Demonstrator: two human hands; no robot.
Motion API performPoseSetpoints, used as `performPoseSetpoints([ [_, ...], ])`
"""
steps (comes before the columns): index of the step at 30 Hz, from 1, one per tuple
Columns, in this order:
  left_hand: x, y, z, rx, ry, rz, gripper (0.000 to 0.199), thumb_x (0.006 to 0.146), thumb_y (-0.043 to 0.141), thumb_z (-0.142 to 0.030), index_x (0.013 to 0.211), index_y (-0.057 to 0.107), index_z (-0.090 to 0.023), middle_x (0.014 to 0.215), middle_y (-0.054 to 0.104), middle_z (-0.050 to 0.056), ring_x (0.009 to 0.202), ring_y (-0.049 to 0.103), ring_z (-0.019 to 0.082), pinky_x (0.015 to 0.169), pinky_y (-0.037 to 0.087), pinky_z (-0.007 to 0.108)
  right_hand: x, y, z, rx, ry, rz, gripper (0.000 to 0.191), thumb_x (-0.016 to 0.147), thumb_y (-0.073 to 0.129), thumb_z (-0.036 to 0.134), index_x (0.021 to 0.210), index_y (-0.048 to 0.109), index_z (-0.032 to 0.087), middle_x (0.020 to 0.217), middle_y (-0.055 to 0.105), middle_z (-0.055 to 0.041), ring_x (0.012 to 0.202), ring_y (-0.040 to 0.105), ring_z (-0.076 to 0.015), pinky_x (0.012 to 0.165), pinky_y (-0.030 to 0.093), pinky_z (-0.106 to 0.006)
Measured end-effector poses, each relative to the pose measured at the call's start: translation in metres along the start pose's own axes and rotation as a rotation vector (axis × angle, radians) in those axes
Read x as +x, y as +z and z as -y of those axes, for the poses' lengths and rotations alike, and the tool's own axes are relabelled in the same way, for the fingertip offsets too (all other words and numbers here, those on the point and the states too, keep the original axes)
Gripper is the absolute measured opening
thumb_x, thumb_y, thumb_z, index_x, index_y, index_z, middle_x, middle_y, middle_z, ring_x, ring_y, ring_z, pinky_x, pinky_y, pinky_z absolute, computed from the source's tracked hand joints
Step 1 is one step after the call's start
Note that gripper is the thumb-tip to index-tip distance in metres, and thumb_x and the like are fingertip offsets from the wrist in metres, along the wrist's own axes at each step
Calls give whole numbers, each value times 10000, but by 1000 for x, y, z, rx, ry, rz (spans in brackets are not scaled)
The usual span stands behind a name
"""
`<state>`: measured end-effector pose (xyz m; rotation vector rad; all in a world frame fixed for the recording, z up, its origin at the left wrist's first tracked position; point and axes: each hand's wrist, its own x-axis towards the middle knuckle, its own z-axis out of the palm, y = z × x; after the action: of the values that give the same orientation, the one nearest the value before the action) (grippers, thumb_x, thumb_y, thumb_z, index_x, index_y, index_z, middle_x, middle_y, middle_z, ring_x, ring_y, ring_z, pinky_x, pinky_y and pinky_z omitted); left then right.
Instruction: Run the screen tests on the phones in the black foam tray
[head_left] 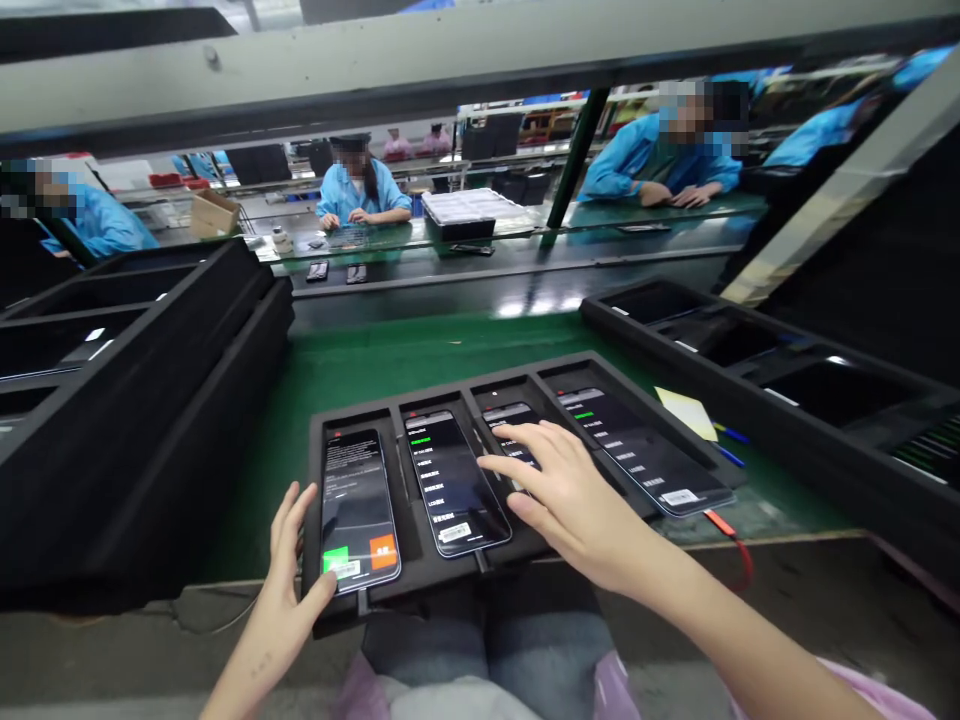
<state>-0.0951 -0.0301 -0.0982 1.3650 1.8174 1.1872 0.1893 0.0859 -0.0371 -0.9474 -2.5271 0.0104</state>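
Observation:
Before me a black foam tray (442,392) holds several smartphones in separate slots, all with lit screens. My left hand (289,570) is at the tray's left side, fingers apart, its thumb at the lower left of the leftmost phone (360,510), which shows a green and an orange square. Over the third phone (510,412) hovers my right hand (562,490), fingers spread, hiding most of that phone. Its index fingertip is near the right edge of the second phone (454,480); whether it touches is unclear. The rightmost phone (637,450) shows a list.
Stacked black foam trays (187,400) rise at the left; another phone tray (750,370) lies at the right. A yellow paper (686,413), blue pens (731,455) and a red cable (742,560) are near the right side. Co-workers in blue sit beyond a conveyor (450,285).

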Motion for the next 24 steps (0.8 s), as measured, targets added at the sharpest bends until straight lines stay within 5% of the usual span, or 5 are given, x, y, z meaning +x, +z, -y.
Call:
performPoseSetpoints([
  [3,4,-3,8,-52,-18,36,726,790,501,-484,1407,164,-302,1499,179,86,1360,201,291,1074,257,499,-4,-5,-8,-5,39,-41,431,946,240,409,1143,586,245,1237,519,-114,1151,444,-269,949,369,-523],
  [9,17,-3,12,-43,-82,-45,639,770,512,-491,1348,308,-312,1504,151,75,1321,287,319,1045,312,493,-7,-14,-15,-9,85,-52,433,932,253,444,1132,593,265,1256,509,-95,1169,444,-279,940,394,-518],
  [19,12,3,3,-73,-76,-7,752,741,566,-408,1389,194,-330,1470,225,75,1329,270,288,1051,305,476,-9,-14,-23,18,142,-46,419,923,263,461,1149,578,300,1295,469,-75,1212,412,-290,977,368,-543],
  [24,17,-3,4,-117,-104,6,778,707,578,-512,1374,247,-287,1461,236,111,1310,305,305,1033,329,488,-13,-21,-26,56,179,-44,430,921,258,488,1167,565,313,1311,455,-64,1230,404,-285,987,381,-533],
])
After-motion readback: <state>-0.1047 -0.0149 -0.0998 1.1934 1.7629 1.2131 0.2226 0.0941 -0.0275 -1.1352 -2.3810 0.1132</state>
